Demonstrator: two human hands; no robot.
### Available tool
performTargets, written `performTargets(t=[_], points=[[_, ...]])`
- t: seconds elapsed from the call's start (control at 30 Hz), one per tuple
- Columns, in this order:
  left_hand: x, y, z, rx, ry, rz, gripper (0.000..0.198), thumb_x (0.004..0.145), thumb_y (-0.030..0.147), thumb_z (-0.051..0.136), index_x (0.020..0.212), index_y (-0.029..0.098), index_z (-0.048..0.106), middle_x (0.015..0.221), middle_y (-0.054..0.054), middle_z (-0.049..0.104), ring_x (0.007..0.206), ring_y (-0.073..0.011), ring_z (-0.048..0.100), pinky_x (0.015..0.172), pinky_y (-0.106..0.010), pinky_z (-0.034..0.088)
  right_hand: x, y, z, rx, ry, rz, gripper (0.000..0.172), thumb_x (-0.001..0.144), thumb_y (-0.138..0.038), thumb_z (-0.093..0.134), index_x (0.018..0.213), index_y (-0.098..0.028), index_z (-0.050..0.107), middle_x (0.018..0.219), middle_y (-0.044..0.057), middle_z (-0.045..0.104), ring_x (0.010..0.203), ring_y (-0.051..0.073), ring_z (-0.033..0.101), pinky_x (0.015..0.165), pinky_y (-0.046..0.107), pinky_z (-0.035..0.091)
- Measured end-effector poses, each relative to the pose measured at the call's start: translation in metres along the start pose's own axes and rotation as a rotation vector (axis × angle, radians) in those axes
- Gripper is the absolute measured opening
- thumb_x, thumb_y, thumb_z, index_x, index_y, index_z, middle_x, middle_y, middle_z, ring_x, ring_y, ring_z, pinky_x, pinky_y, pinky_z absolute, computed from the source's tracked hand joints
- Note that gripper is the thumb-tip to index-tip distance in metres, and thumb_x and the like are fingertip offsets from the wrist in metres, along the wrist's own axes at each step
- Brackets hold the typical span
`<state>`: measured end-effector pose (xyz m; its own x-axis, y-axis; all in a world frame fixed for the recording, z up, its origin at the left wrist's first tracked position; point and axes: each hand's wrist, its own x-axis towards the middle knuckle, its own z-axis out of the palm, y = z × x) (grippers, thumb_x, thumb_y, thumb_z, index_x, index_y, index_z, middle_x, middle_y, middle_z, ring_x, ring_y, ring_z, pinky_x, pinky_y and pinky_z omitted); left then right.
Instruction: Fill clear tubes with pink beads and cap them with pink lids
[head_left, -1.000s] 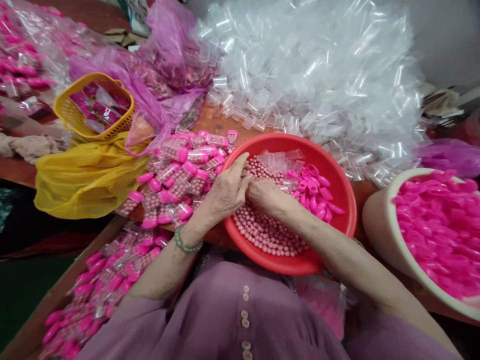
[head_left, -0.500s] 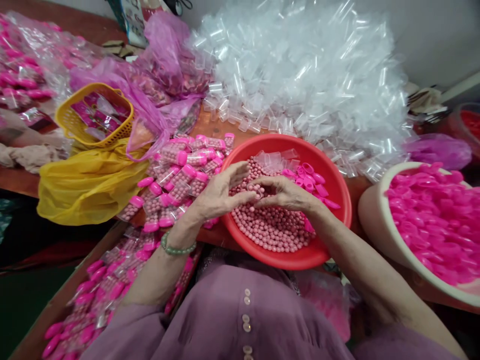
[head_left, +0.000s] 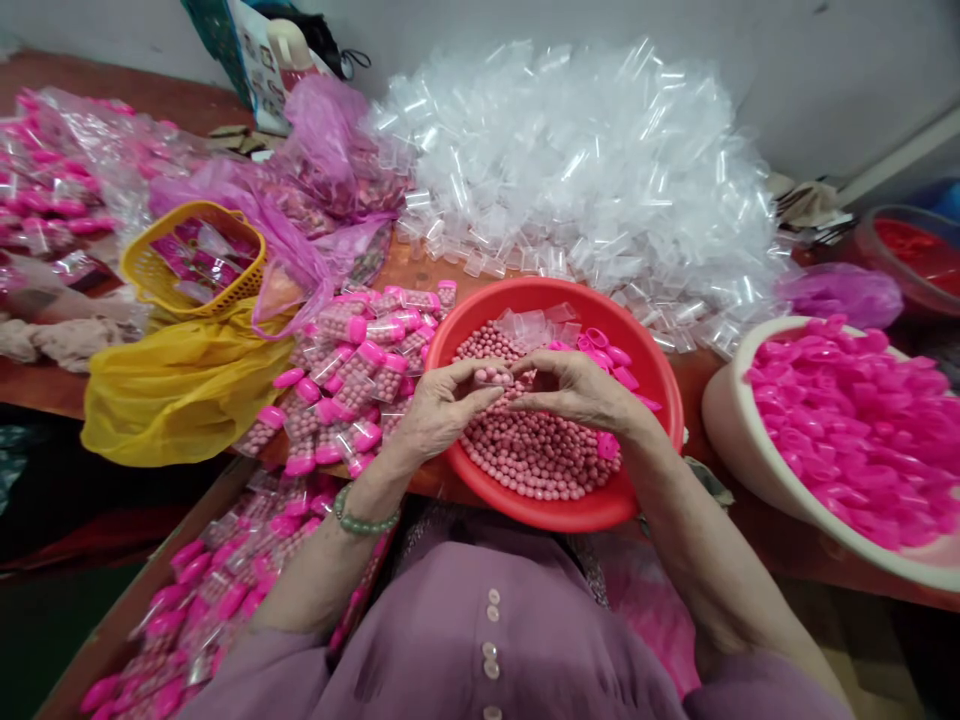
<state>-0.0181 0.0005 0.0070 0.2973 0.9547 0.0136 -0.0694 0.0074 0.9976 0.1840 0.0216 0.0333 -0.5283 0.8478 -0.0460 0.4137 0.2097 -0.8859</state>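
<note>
My left hand (head_left: 442, 405) and my right hand (head_left: 581, 392) meet above a red basin (head_left: 645, 345). Between their fingertips they pinch a small clear tube (head_left: 491, 377) filled with pink balls. The basin holds many loose pink balls (head_left: 536, 455), a few empty clear tubes (head_left: 536, 322) and pink caps (head_left: 611, 355) at its far side. A green bead bracelet (head_left: 364, 520) circles my left wrist.
Filled pink-capped tubes (head_left: 352, 380) are piled left of the basin, with more in a tray (head_left: 217, 580) below. A big heap of empty clear tubes (head_left: 585, 170) lies behind. A cream tub of pink caps (head_left: 862, 420) stands right. A yellow basket (head_left: 191, 250) and yellow bag (head_left: 176, 385) sit left.
Both hands lifted out of the balls in the basin and now hold a filled tube between the fingertips above them. The camera tilted up slightly.
</note>
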Motion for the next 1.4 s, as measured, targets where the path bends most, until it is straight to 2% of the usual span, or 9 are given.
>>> performTargets(t=[0.17,0.33,0.4,0.5,0.6,0.73,0.83,1.2,1.4], points=[[-0.004,0.002,0.002,0.079,-0.143,0.009,0.021,0.081,0.034,0.066,0.086,0.014,0.067,0.078,-0.001,0.061,0.075,-0.0124,0.056,0.073,-0.026,0.048,-0.009,-0.016,-0.003,-0.068,0.076,-0.146,0.032,0.079,-0.038,0.075,0.101,-0.016,0.066,0.076,-0.001,0.057,0.059,0.008,0.045,0.054,0.022,0.037],[-0.006,0.004,0.004,0.065,-0.248,0.05,0.021,0.084,0.035,0.062,0.091,0.016,0.065,0.089,-0.003,0.063,0.087,-0.0157,0.057,0.082,-0.029,0.047,-0.008,-0.024,0.003,-0.078,0.067,-0.304,0.02,0.084,-0.035,0.072,0.092,-0.017,0.068,0.08,0.001,0.06,0.066,0.01,0.05,0.062,0.023,0.042],[-0.007,0.004,0.005,0.077,-0.253,0.028,0.022,0.084,0.037,0.061,0.087,0.016,0.063,0.085,-0.002,0.06,0.082,-0.0154,0.056,0.078,-0.029,0.046,-0.007,-0.022,0.004,-0.081,0.063,-0.325,0.018,0.084,-0.034,0.071,0.088,-0.017,0.068,0.078,0.001,0.059,0.067,0.01,0.05,0.063,0.023,0.042],[-0.006,0.005,0.005,0.064,-0.225,-0.014,0.024,0.082,0.038,0.063,0.077,0.016,0.057,0.075,0.0,0.051,0.072,-0.0121,0.049,0.068,-0.026,0.043,-0.006,-0.02,0.006,-0.046,0.055,-0.28,0.023,0.084,-0.036,0.071,0.079,-0.015,0.064,0.073,0.0,0.057,0.065,0.009,0.049,0.059,0.023,0.04],[-0.002,0.004,0.006,-0.063,-0.189,-0.071,0.022,0.081,0.035,0.066,0.083,0.015,0.058,0.076,0.001,0.052,0.072,-0.0099,0.049,0.068,-0.023,0.043,-0.009,-0.018,0.006,0.031,0.04,-0.178,0.029,0.082,-0.041,0.073,0.076,-0.015,0.06,0.07,-0.001,0.055,0.062,0.009,0.047,0.056,0.023,0.039],[0.001,0.001,0.004,-0.213,-0.173,-0.137,0.025,0.078,0.033,0.072,0.09,0.014,0.061,0.08,0.0,0.056,0.076,-0.009,0.054,0.074,-0.021,0.046,-0.016,-0.014,0.002,0.172,-0.021,-0.047,0.034,0.076,-0.041,0.078,0.094,-0.017,0.061,0.075,-0.001,0.056,0.065,0.01,0.052,0.058,0.024,0.044],[-0.001,0.002,0.001,-0.302,-0.176,-0.126,0.026,0.077,0.031,0.073,0.094,0.014,0.061,0.084,-0.001,0.062,0.08,-0.0105,0.06,0.079,-0.024,0.049,-0.02,-0.003,-0.007,0.211,0.03,0.012,0.042,0.074,-0.041,0.079,0.104,-0.018,0.061,0.077,-0.001,0.058,0.069,0.012,0.055,0.062,0.025,0.047],[0.006,0.015,0.001,-0.238,-0.239,-0.077,0.02,0.08,0.024,0.071,0.096,0.014,0.066,0.087,-0.004,0.071,0.086,-0.0143,0.068,0.085,-0.029,0.054,-0.03,0.033,-0.04,-0.173,0.281,0.103,0.025,0.083,-0.039,0.067,0.092,-0.016,0.067,0.076,0.002,0.064,0.068,0.015,0.056,0.064,0.028,0.044],[0.011,0.008,0.002,-0.211,-0.183,-0.094,0.023,0.076,0.025,0.075,0.095,0.013,0.069,0.087,-0.004,0.071,0.086,-0.0148,0.067,0.083,-0.028,0.053,-0.027,0.034,-0.029,-0.641,-0.125,0.053,0.02,0.085,-0.017,0.06,0.104,-0.019,0.067,0.098,0.007,0.063,0.089,0.02,0.059,0.079,0.032,0.045]])
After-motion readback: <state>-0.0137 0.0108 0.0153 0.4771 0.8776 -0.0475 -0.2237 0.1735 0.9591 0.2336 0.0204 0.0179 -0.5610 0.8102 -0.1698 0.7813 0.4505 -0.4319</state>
